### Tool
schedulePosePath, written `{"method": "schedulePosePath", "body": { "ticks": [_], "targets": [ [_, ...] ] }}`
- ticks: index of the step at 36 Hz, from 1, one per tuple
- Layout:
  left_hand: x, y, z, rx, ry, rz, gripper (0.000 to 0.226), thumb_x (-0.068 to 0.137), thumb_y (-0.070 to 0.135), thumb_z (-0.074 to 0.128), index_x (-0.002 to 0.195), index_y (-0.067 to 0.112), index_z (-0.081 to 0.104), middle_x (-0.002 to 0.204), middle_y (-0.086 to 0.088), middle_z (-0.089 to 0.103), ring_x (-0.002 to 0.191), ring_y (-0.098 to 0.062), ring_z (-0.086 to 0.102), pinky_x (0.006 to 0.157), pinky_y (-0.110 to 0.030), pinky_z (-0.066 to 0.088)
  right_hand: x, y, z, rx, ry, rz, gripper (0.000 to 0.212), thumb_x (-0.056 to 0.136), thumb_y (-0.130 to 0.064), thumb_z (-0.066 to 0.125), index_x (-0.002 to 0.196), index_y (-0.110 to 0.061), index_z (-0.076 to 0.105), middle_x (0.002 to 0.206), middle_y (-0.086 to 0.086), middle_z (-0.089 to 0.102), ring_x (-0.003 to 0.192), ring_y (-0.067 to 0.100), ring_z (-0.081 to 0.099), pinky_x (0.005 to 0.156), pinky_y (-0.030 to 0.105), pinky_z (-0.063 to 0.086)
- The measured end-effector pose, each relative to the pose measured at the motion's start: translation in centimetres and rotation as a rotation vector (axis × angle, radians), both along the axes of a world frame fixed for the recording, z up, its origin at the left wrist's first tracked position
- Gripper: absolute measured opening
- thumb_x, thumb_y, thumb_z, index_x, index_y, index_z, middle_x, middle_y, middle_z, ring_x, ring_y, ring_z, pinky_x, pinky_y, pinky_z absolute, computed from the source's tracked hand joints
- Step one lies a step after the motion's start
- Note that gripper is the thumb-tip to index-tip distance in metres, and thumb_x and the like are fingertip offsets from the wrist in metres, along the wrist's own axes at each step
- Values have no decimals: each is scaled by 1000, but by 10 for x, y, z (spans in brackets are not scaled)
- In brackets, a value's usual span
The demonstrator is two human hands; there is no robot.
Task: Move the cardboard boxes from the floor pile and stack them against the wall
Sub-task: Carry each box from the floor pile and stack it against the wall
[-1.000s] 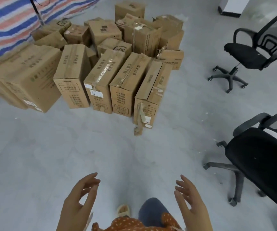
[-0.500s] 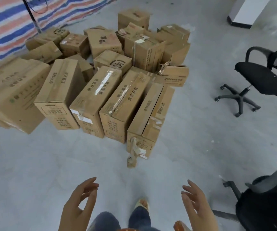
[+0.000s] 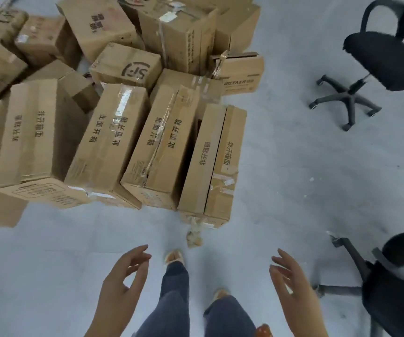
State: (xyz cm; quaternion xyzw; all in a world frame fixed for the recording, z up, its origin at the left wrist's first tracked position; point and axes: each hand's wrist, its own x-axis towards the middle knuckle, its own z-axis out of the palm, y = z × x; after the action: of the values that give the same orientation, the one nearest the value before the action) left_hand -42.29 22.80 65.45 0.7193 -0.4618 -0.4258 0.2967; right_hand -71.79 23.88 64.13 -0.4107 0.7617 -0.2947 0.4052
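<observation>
Cardboard boxes (image 3: 113,113) lie piled on the floor ahead, both the left hand (image 3: 120,285) and right hand (image 3: 291,288) spread and empty, and loose tape (image 3: 194,233) (trailing off the nearest box (image 3: 214,164)) might snag a foot.

Head view, steep downward, boxes (image 3: 113,132) near.

The box pile (image 3: 113,98) and both chairs (image 3: 390,59) run past the frame edges.
</observation>
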Motion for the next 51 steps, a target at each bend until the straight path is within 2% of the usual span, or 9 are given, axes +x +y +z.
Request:
{"method": "schedulePosePath", "body": {
  "ticks": [8, 13, 17, 23, 31, 36, 41, 45, 51],
  "targets": [
    [1, -120, -86, 169, -59, -256, 33, 91, 17, 58, 103, 46, 48, 99, 25, 59, 93, 3, 59, 76, 0, 40, -6, -88, -66, 162, -44, -19, 35, 91, -16, 59, 111, -42, 48, 114, -9, 62, 94, -6, 60, 89, 24, 45],
    [-15, -174, -187, 265, -79, -183, 25, 94, 22, 56, 115, 33, 50, 110, 12, 54, 100, -8, 55, 92, -23, 44, -13, -139, -157, 255, -67, 3, 32, 92, -18, 57, 120, -29, 47, 122, 1, 59, 98, 13, 57, 85, 17, 41],
    [-35, -204, -273, 502, -95, -81, 59, 94, 40, 54, 145, 21, 33, 150, -3, 34, 132, -21, 40, 104, -34, 38, -11, -172, -239, 335, -85, -71, 42, 93, -24, 56, 134, -21, 45, 131, 3, 52, 101, 11, 52, 70, 4, 40],
    [-53, -230, -348, 628, 218, -39, 63, 92, 35, 58, 146, 23, 29, 144, -2, 44, 129, -20, 43, 102, -34, 36, 5, -194, -327, 415, -284, -136, 63, 95, -35, 51, 149, -25, 21, 149, 0, 33, 132, 14, 39, 97, 23, 35],
    [-39, -228, -372, 626, 497, -27, 103, 30, 74, 81, 119, 35, 48, 119, 7, 59, 112, -12, 56, 80, -18, 52, 23, -186, -365, 300, -557, -114, 57, 90, -34, 58, 142, -32, 35, 130, -12, 57, 115, 3, 57, 93, 21, 49],
    [-47, -230, -367, 623, 551, -6, 102, 32, 71, 84, 122, 39, 45, 121, 9, 58, 115, -10, 55, 83, -20, 52, 23, -190, -362, 284, -613, -183, 68, 82, -56, 63, 141, -37, 35, 130, -11, 58, 114, 7, 59, 97, 34, 50],
    [-56, -236, -338, 636, 557, 15, 83, 59, 59, 73, 130, 40, 34, 124, 14, 49, 122, -14, 46, 107, -43, 36, 17, -194, -325, 211, -593, -203, 50, 85, -48, 55, 132, -45, 39, 113, -29, 61, 102, -7, 60, 77, 16, 53],
    [-57, -236, -304, 615, 611, 132, 64, 77, 33, 68, 133, 36, 38, 130, 7, 50, 126, -20, 46, 100, -51, 40, 20, -199, -280, 183, -594, -226, 35, 90, -34, 52, 119, -52, 41, 96, -40, 62, 91, -15, 60, 62, 5, 48],
    [-64, -234, -237, 516, 645, 232, 47, 91, 22, 60, 135, 32, 45, 127, 5, 59, 113, -17, 58, 95, -51, 49, 23, -202, -225, 137, -575, -284, 38, 90, -40, 54, 126, -48, 47, 107, -26, 65, 99, -1, 64, 81, 26, 54]
  ]
}}
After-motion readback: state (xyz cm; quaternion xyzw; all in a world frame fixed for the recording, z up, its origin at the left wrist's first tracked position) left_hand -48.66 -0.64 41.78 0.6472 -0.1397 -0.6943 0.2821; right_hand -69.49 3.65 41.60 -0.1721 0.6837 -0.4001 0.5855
